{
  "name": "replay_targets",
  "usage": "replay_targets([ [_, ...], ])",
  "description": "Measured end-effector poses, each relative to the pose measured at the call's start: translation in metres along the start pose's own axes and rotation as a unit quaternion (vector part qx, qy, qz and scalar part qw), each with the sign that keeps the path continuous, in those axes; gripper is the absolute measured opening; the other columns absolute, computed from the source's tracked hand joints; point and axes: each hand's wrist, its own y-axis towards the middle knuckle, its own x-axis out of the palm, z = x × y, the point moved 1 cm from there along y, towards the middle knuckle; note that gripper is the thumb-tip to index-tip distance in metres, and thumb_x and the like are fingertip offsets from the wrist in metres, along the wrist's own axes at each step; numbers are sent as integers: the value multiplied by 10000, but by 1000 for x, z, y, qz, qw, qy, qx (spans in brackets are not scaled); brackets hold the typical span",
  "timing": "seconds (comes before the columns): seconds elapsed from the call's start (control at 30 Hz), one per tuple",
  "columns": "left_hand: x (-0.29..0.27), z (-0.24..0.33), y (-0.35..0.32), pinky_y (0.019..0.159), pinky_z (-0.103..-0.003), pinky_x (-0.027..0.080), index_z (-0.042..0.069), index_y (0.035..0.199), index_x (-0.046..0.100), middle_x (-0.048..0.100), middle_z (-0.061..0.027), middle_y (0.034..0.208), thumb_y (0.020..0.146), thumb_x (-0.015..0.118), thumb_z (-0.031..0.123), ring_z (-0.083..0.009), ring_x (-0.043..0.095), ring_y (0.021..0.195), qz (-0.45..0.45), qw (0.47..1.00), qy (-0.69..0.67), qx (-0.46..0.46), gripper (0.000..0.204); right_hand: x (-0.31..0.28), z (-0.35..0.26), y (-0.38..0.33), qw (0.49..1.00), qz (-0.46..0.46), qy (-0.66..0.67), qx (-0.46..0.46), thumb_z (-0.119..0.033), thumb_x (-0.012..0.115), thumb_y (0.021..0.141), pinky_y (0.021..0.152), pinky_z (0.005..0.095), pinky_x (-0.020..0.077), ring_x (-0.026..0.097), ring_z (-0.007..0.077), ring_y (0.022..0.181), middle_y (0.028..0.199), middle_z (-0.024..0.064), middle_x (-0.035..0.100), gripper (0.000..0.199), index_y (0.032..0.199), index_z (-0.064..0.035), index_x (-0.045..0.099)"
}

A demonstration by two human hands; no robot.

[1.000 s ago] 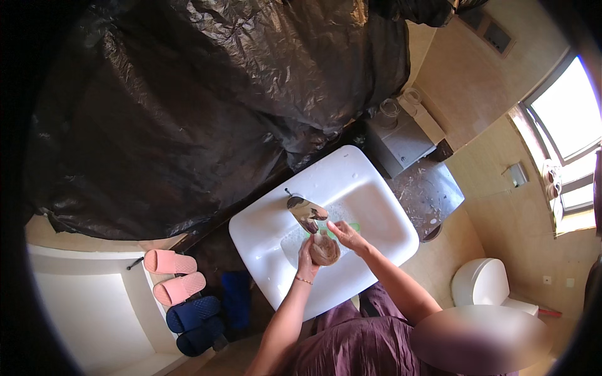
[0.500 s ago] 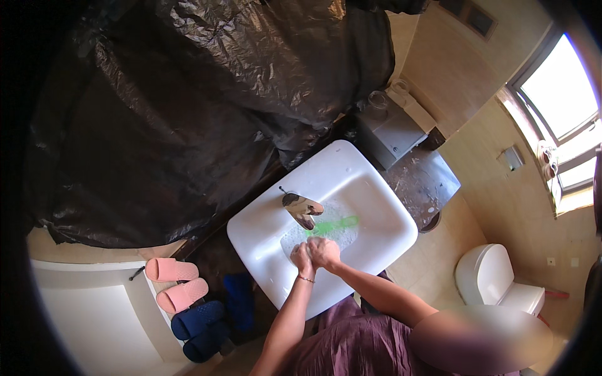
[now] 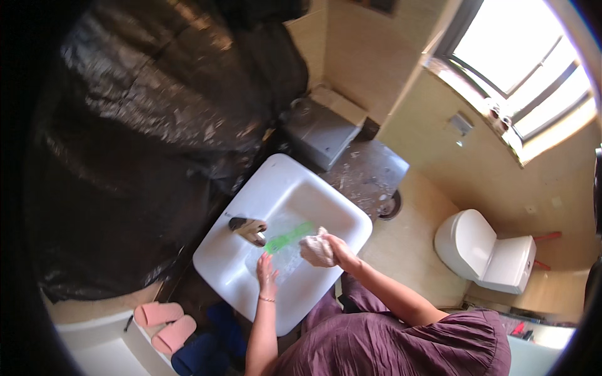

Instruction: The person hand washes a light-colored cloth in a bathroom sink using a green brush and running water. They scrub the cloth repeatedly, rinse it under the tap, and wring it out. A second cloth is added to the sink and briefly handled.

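Note:
A crumpled off-white cloth point(image 3: 316, 249) is bunched in my right hand point(image 3: 342, 253), over the right side of the white washbasin point(image 3: 282, 168). My left hand point(image 3: 266, 274) is open over the basin's left part, fingers stretched toward the faucet and empty. Close to its fingertips lies a long, bright green plastic thing point(image 3: 289, 238), possibly a brush, in cloudy, sudsy water point(image 3: 282, 258). A shiny metal faucet point(image 3: 249, 230) reaches over the basin from its far left edge.
Black plastic sheeting point(image 3: 125, 182) hangs at the left. A grey box point(image 3: 323, 135) stands on a dark, spattered counter point(image 3: 364, 178) beyond the basin. At right is a white toilet point(image 3: 467, 244). Pink slippers point(image 3: 174, 334) sit on a white tub's rim at lower left.
My hands, pressed together under the faucet before, have come apart. The right has moved right with the cloth now showing; the left has opened. The whole view has swung to the right.

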Motion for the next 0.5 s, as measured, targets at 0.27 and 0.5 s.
replay_targets([
  [0.27,-14,-43,9,988,-453,349,59,1252,499,464,-117,1341,873,562,247,-317,403,1242,56,990,126,-18,428,-217,-61,-35,938,319,116,-73,-625,231,922,776,477,458,592,227,1029,1210,-1,596,580,1239,-240,526],
  [0.5,34,-25,23,1044,-444,320,31,1265,463,458,-174,1308,704,692,62,-348,384,1259,112,800,509,298,608,-274,-117,11,926,366,50,-78,-522,552,861,646,389,545,619,247,877,1241,155,496,656,1348,-138,337],
])
